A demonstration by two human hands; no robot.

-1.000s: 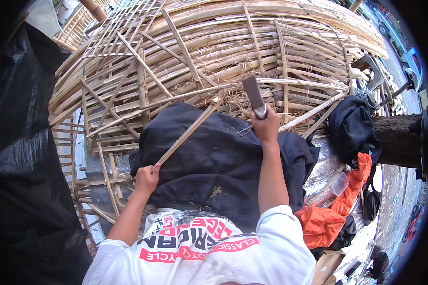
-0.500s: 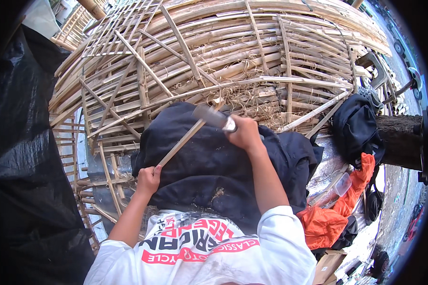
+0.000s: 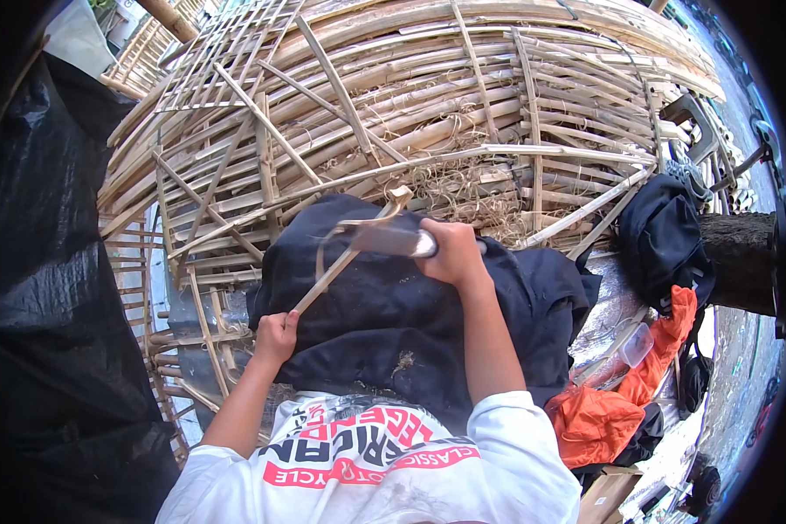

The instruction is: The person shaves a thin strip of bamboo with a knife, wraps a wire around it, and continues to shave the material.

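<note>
My left hand is closed round the near end of a pale bamboo strip, which slants up and away to the right over the dark cloth on my lap. In my right hand I grip the handle of a broad-bladed knife. Its blade, smeared by motion, lies across the strip partway along. A thin curled shaving lifts from the strip beside the blade. The strip's far end looks curled too.
Bamboo poles and slats are stacked ahead, with curly shavings among them. Black plastic sheeting hangs at the left. To the right lie an orange cloth, a clear plastic container, a black bag and a thick log.
The knife has slid down along the strip toward my left hand, and a long curl of shaving now stands off it. My left hand keeps its hold.
</note>
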